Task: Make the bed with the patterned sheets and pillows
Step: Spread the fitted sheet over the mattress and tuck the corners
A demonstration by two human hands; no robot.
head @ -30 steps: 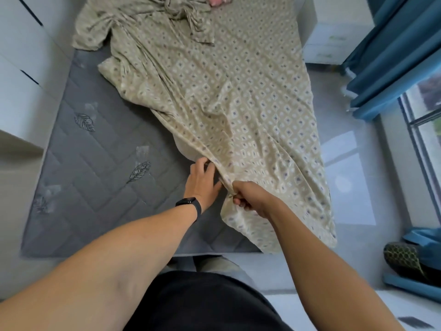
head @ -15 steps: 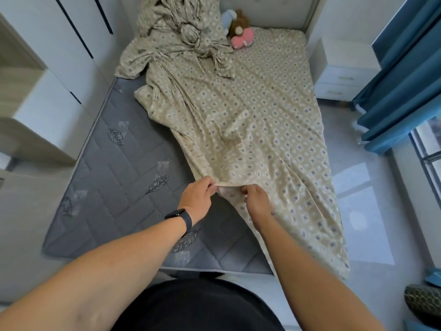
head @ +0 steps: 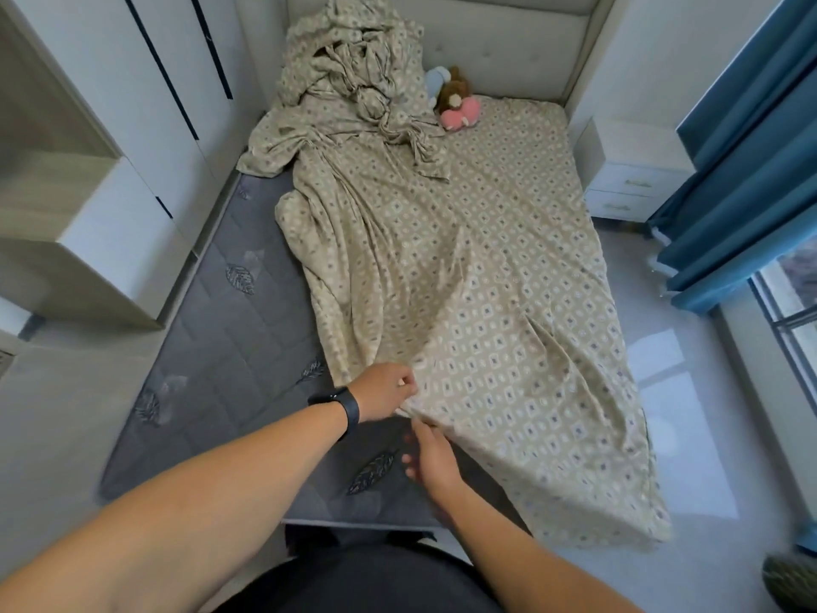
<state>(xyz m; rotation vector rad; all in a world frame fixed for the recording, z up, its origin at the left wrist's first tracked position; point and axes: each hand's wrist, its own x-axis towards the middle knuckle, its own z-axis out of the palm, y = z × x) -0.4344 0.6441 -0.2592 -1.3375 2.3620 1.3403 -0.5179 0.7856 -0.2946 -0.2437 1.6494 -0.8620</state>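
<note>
- At the foot of the bed, we hold the beige diamond-patterned cotton sheet at its near edge: our left hand pinches the hem between curled fingers, while our right hand lies just below, its fingers loosely spread against the fold, whether it grips cloth we cannot tell.
- The sheet covers the right side of the grey quilted mattress and hangs over its right edge; the left side lies bare.
- A bunched heap of matching patterned fabric sits at the headboard, beside a brown-and-pink plush toy.
- To do this step well, we judge, both hands should take the hem well apart, lift it slightly and draw it left toward the bare corner, keeping tension even so the diagonal creases run out.
- The risk: pulling too hard drags the right overhang off.
</note>
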